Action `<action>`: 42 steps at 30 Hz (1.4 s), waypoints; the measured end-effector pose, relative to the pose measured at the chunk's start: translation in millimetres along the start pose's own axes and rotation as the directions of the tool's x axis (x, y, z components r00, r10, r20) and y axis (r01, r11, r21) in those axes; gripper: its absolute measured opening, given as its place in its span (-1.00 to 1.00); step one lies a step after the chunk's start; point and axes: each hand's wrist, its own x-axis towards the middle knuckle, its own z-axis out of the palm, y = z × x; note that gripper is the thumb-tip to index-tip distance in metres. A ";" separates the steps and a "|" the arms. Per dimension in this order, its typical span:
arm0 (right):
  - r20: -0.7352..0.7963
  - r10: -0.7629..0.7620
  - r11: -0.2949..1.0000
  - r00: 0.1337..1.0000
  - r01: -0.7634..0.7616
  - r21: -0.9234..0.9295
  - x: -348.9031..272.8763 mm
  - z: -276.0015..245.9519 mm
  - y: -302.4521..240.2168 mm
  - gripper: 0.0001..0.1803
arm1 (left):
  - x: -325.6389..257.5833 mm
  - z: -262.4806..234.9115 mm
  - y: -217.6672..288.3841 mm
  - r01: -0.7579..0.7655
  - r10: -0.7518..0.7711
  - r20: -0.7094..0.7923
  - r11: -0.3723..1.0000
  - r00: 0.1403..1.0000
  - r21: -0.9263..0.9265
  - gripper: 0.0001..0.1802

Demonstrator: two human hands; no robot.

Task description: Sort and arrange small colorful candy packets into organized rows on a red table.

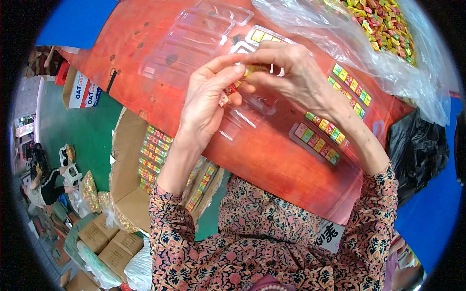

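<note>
My left hand (204, 97) is closed around several small wrapped candies (224, 100), red and yellow, that show between its fingers. Close against it, my right hand (298, 72) is bent with its fingertips pinching at a yellow wrapped piece (250, 71); the fingers partly hide it. Both hands are above a red table (272, 160). Under and beyond them lie transparent plastic trays (196, 36). Below my right forearm, narrow trays filled with rows of colourful candies (318, 142) rest on the table, with more filled trays (352, 85) to the right.
A large transparent bag (310, 17) at the far right holds a heap of loose candies (381, 29). A black plastic bag (420, 150) hangs at the right edge. Left of the table stands an open cardboard box (124, 184) with filled trays inside. Closed cartons (114, 252) and a person (43, 189) are farther left.
</note>
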 end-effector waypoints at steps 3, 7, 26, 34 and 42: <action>-0.063 0.052 0.997 0.997 -0.055 -0.051 -6.9 -9.0 13.1 -0.75 | 7.2 -2.6 7.6 -0.087 0.081 0.061 0.992 0.995 0.090 -0.81; -0.056 0.003 0.965 0.998 -0.017 -0.260 -18.4 -3.9 32.4 -0.78 | 28.9 -2.2 10.2 -0.207 0.186 0.091 0.847 0.978 0.489 -0.79; -0.023 -0.013 0.943 1.000 0.005 -0.333 -17.6 3.7 41.1 -0.78 | 50.5 -3.2 14.9 -0.168 0.004 0.223 0.671 0.975 0.722 -0.77; -0.010 0.035 0.939 0.999 -0.036 -0.343 -20.5 1.2 40.6 -0.80 | 58.8 -4.7 6.9 -0.620 0.271 0.588 0.046 0.762 0.783 -0.82; -0.057 0.035 0.922 0.998 -0.054 -0.383 -22.7 -4.1 47.8 -0.83 | 62.3 -13.3 9.1 -0.590 0.285 0.563 0.010 0.775 0.807 -0.84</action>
